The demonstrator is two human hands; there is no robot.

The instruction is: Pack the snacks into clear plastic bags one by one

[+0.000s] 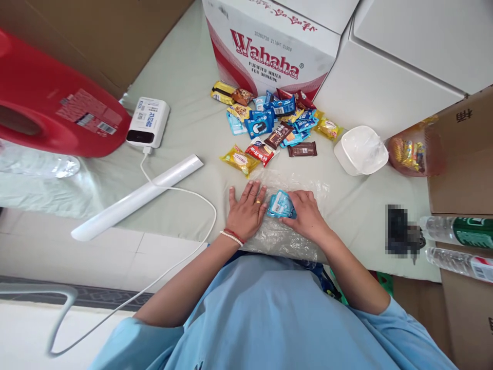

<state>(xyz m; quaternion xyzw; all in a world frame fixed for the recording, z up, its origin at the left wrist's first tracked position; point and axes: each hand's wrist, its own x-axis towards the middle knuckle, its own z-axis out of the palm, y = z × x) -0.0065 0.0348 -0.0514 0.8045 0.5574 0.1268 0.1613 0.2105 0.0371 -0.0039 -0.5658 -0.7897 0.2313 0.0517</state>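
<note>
Blue snack packets (pixel 281 204) sit on a clear plastic bag (pixel 285 226) at the table's near edge, and I see my right hand (pixel 306 216) clenched around them. My left hand (pixel 246 210) lies flat and released on the bag just beside, with a heap of mixed snacks (pixel 275 128) farther back near the Wahaha box (pixel 269 46).

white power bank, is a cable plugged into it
Yes, a white cable runs out of the near end of the white power bank and loops across the cloth toward the person.
</note>
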